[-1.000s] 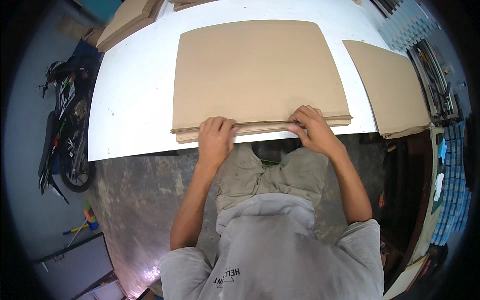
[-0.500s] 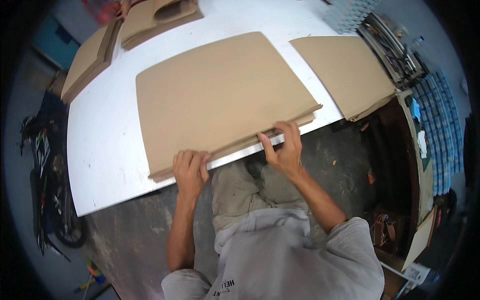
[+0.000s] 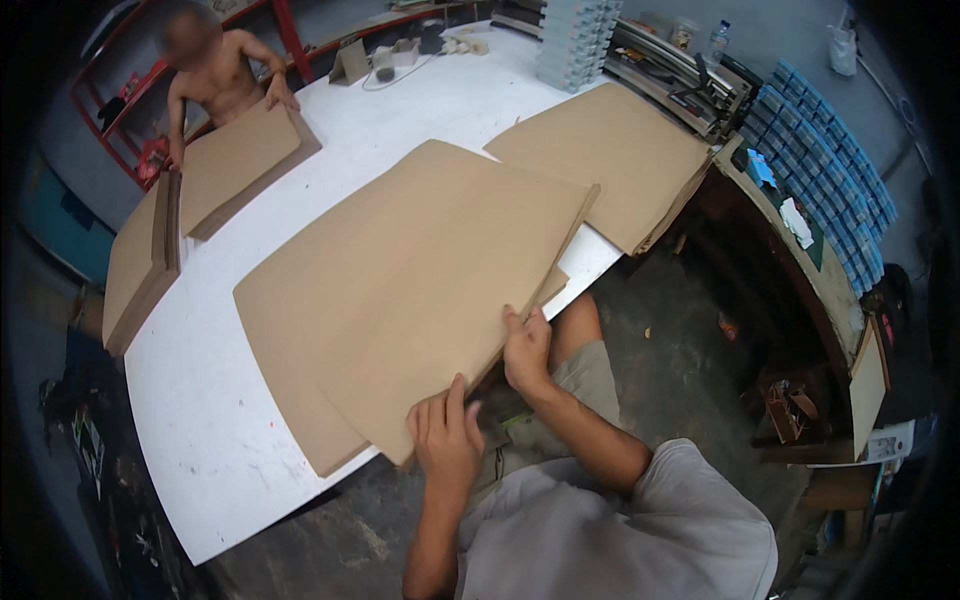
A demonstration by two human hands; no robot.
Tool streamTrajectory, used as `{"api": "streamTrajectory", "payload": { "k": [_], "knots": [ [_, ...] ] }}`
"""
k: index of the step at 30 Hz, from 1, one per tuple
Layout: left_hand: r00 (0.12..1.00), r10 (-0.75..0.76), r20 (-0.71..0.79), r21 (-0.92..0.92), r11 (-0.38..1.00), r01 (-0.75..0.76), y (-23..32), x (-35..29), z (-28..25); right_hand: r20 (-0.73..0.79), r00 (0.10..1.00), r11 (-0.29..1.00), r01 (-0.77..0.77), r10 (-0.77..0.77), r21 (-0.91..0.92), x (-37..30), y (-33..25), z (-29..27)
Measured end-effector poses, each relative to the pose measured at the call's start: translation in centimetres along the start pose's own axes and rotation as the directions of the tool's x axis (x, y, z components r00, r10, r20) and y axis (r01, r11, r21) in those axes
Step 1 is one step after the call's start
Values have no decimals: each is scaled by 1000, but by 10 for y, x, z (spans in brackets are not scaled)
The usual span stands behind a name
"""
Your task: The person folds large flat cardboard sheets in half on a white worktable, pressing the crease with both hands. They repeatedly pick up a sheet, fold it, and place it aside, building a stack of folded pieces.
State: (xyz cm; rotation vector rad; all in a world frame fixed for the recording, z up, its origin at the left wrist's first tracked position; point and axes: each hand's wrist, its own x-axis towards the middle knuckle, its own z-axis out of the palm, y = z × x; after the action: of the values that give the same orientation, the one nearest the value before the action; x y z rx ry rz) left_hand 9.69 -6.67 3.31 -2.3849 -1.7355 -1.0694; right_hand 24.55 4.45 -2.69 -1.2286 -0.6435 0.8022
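- Workshop room, concrete floor, white counter. Landmark = front stack of large brown sheets, lying on the counter right before the person.
- Front stack layers uneven: upper sheets sit askew on lower sheets, which stick out at the left corner and a bit near the right end. Near edge of upper sheets reaches past the counter edge.
- Right hand: gripping the near edge of the front stack, thumb on top, fingers curled at the edge.
- Left hand: on the same edge, closer to the front stack's near left corner, fingers over the top. Thumb side poorly seen, can't tell whether it pinches.
- Step in hand, as judged: handling the upper sheets by their near edge, both hands at once.
- Any further shift would likely call for even contact from both hands, so layers don't slide apart.
- Right of front stack: second brown pile; beyond that, metal rails and pale blue stacked pieces.
- Left beyond front stack: thick brown stack with a co-worker at it, hands on its far side; another brown stack just beside.
- Far right of front stack: blue checked packs.
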Motion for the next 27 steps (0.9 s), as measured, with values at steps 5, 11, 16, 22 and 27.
{"api": "streamTrajectory", "payload": {
  "k": [5,11,16,22,27],
  "knots": [
    [996,-23,-85,11,1000,24,-20,-36,-46,-143,980,989,145,-138,36,128,-4,-64],
    [908,-400,-127,-76,916,393,-66,-94,-66,-320,945,994,40,-70,-100,288,-28,-177],
    [853,-494,-171,-130,869,477,-75,-94,-54,-511,843,915,-63,-165,-399,374,-39,-233],
    [842,-528,-106,-147,846,512,-79,-65,-37,-414,907,850,-162,-71,-501,425,-66,-230],
    [889,-452,-69,-110,889,444,-79,-55,-35,-521,833,811,-168,-188,-560,462,-66,-228]
  ]
}}
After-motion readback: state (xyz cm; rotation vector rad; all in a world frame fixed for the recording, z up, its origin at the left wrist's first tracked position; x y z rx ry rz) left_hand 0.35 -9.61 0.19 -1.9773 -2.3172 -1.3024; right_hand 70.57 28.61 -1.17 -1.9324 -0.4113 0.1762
